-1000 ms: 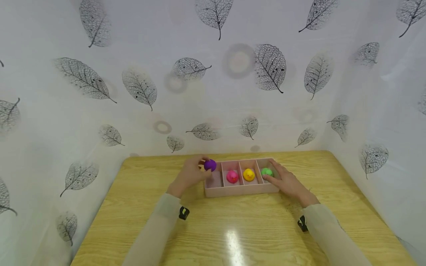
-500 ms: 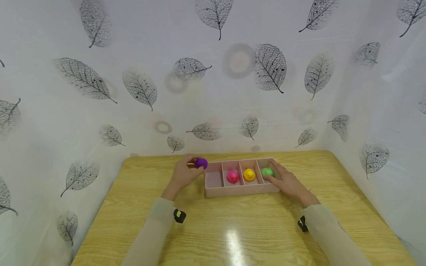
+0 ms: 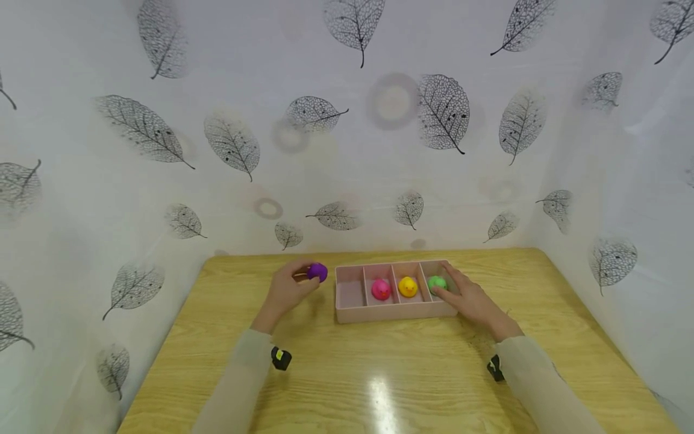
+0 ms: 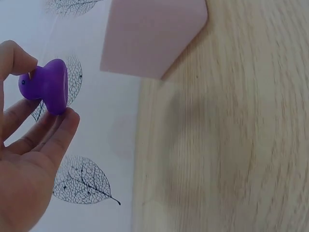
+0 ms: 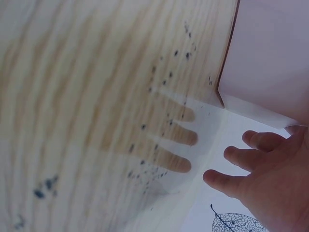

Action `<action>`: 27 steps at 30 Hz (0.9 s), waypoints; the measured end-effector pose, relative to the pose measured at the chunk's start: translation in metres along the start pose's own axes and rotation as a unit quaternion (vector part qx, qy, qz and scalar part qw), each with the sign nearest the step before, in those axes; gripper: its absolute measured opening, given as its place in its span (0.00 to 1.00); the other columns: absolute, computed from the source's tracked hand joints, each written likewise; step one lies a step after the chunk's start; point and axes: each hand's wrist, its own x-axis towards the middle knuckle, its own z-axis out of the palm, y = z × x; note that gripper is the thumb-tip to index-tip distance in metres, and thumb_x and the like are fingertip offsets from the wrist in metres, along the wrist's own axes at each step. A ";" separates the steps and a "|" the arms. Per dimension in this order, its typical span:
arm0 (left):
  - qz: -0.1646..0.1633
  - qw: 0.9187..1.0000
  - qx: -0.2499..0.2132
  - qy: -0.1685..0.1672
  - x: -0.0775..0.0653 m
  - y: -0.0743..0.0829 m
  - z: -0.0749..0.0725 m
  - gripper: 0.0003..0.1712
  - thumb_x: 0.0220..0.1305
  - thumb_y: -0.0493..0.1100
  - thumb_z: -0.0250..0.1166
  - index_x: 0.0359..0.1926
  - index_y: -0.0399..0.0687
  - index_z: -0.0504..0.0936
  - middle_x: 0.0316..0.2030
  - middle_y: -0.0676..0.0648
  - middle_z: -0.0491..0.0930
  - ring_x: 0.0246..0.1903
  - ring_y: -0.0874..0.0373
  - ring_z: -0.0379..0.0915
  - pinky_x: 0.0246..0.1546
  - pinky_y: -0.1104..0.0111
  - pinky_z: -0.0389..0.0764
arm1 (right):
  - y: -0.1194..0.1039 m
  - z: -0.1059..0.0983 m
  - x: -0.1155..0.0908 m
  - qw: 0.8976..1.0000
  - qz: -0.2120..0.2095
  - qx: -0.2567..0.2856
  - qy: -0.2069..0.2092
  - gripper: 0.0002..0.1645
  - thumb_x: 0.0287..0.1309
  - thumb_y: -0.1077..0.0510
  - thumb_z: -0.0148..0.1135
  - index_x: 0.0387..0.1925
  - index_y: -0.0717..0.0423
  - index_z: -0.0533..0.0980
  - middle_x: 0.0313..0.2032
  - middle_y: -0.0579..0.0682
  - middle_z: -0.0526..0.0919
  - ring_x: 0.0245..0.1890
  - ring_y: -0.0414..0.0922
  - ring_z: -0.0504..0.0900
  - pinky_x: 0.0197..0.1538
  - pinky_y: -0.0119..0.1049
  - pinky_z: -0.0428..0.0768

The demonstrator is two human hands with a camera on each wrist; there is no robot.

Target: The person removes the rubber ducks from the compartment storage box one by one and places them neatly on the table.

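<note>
In the head view my left hand [image 3: 285, 290] holds a purple toy duck [image 3: 318, 272] just left of a pale pink divided box [image 3: 398, 311]. The left wrist view shows the purple duck [image 4: 50, 87] tilted on its side between thumb and fingertips, raised off the table. My right hand [image 3: 473, 299] grips the box's right end, the thumb reaching in over a green duck [image 3: 437, 283], partly hidden. In the right wrist view, several fingers of the right hand [image 5: 275, 179] spread out beside the box's outer wall [image 5: 265, 63].
A pink duck [image 3: 381, 289] and a yellow duck [image 3: 408, 287] sit in the two middle compartments. The leftmost compartment [image 3: 351, 294] is bare. A leaf-patterned white curtain [image 3: 347, 163] closes off the back and sides of the wooden table [image 3: 336, 374].
My left hand has carried the purple duck leftward, from above the leftmost compartment to outside the box. The right hand and the other ducks have stayed put.
</note>
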 end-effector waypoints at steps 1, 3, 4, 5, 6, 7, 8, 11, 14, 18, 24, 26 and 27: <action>-0.002 1.000 -0.002 -0.001 0.000 -0.002 -0.002 0.23 0.60 0.32 0.73 0.58 0.35 0.84 0.57 0.33 0.84 0.57 0.38 0.83 0.59 0.54 0.86 | 0.000 0.000 0.000 1.000 0.000 -0.001 0.000 0.55 0.74 0.27 0.48 0.86 0.49 0.42 0.82 0.69 0.49 0.78 0.76 0.54 0.75 0.77 0.57; -0.003 1.000 -0.004 -0.004 -0.002 -0.004 -0.005 0.23 0.61 0.32 0.73 0.58 0.35 0.84 0.57 0.33 0.84 0.57 0.37 0.83 0.59 0.55 0.86 | 0.000 -0.001 -0.001 1.000 0.000 0.001 0.000 0.55 0.74 0.27 0.48 0.86 0.49 0.42 0.82 0.69 0.49 0.78 0.76 0.53 0.75 0.77 0.56; -0.004 1.000 -0.004 -0.004 -0.002 -0.005 -0.007 0.23 0.61 0.32 0.73 0.58 0.35 0.84 0.57 0.33 0.84 0.57 0.37 0.83 0.59 0.56 0.86 | 0.000 -0.001 -0.001 1.000 0.000 0.002 -0.001 0.55 0.74 0.27 0.48 0.86 0.49 0.42 0.82 0.69 0.49 0.78 0.76 0.53 0.75 0.77 0.56; -0.004 1.000 -0.003 -0.004 -0.003 -0.007 -0.009 0.23 0.61 0.32 0.73 0.58 0.35 0.84 0.57 0.33 0.84 0.57 0.37 0.83 0.59 0.56 0.86 | -0.001 -0.001 -0.001 1.000 0.000 0.003 0.000 0.55 0.74 0.27 0.49 0.86 0.48 0.42 0.82 0.69 0.49 0.78 0.76 0.53 0.75 0.77 0.56; -0.003 1.000 -0.001 -0.004 -0.004 -0.009 -0.011 0.23 0.61 0.32 0.73 0.58 0.35 0.84 0.56 0.33 0.84 0.57 0.37 0.83 0.58 0.56 0.86 | -0.001 -0.001 -0.001 1.000 0.000 0.004 0.000 0.55 0.74 0.27 0.49 0.86 0.48 0.42 0.82 0.69 0.49 0.78 0.76 0.53 0.75 0.77 0.56; -0.001 1.000 0.001 -0.004 -0.004 -0.010 -0.013 0.23 0.62 0.33 0.73 0.58 0.35 0.84 0.56 0.33 0.84 0.57 0.37 0.83 0.58 0.57 0.87 | -0.001 -0.001 -0.001 1.000 0.000 0.004 0.000 0.55 0.74 0.27 0.49 0.86 0.48 0.42 0.82 0.68 0.49 0.78 0.76 0.53 0.75 0.77 0.56; 0.000 1.000 0.007 -0.003 -0.005 -0.011 -0.014 0.23 0.62 0.33 0.74 0.58 0.35 0.84 0.56 0.32 0.84 0.56 0.37 0.83 0.57 0.57 0.87 | -0.001 -0.001 -0.001 1.000 0.000 0.005 0.001 0.55 0.74 0.27 0.49 0.86 0.48 0.42 0.82 0.68 0.49 0.78 0.76 0.53 0.75 0.77 0.56; 0.000 1.000 0.031 -0.004 -0.007 -0.016 -0.018 0.23 0.63 0.34 0.74 0.59 0.35 0.84 0.56 0.34 0.85 0.55 0.38 0.84 0.54 0.58 0.89 | -0.001 -0.001 -0.001 1.000 -0.001 0.004 0.003 0.55 0.74 0.27 0.49 0.86 0.49 0.42 0.82 0.69 0.49 0.78 0.76 0.55 0.75 0.77 0.57; -0.010 0.998 0.057 -0.006 -0.010 -0.021 -0.021 0.24 0.63 0.35 0.74 0.59 0.36 0.84 0.56 0.35 0.85 0.54 0.40 0.84 0.52 0.58 0.89 | 0.000 -0.001 -0.001 1.000 -0.002 0.003 0.004 0.55 0.75 0.28 0.49 0.86 0.49 0.42 0.82 0.69 0.50 0.77 0.76 0.55 0.74 0.76 0.58; -0.030 0.997 0.068 -0.012 -0.012 -0.027 -0.024 0.24 0.63 0.36 0.74 0.60 0.37 0.85 0.57 0.35 0.85 0.54 0.41 0.84 0.51 0.57 0.89 | 0.000 0.000 0.000 1.000 -0.002 0.002 0.004 0.55 0.75 0.28 0.49 0.86 0.49 0.42 0.82 0.69 0.50 0.77 0.76 0.56 0.74 0.76 0.58; -0.044 0.997 0.065 -0.018 -0.014 -0.034 -0.027 0.23 0.63 0.34 0.74 0.59 0.37 0.86 0.57 0.34 0.85 0.54 0.40 0.84 0.52 0.57 0.89 | 0.000 0.000 -0.001 1.000 -0.002 0.005 0.001 0.55 0.75 0.28 0.49 0.86 0.50 0.42 0.82 0.69 0.50 0.77 0.77 0.56 0.74 0.76 0.58; -0.047 0.996 0.067 -0.019 -0.014 -0.036 -0.028 0.22 0.63 0.34 0.74 0.59 0.37 0.86 0.57 0.33 0.85 0.54 0.40 0.84 0.52 0.58 0.89 | 0.000 0.000 -0.001 1.000 -0.003 0.005 0.001 0.55 0.75 0.27 0.48 0.86 0.50 0.41 0.82 0.69 0.50 0.77 0.77 0.56 0.74 0.77 0.58; -0.052 0.996 0.064 -0.020 -0.014 -0.037 -0.028 0.22 0.63 0.34 0.73 0.59 0.37 0.86 0.57 0.33 0.85 0.54 0.40 0.84 0.52 0.58 0.89 | 0.000 0.001 -0.001 1.000 -0.003 0.007 0.000 0.55 0.75 0.27 0.49 0.86 0.50 0.41 0.82 0.69 0.50 0.77 0.76 0.55 0.75 0.76 0.58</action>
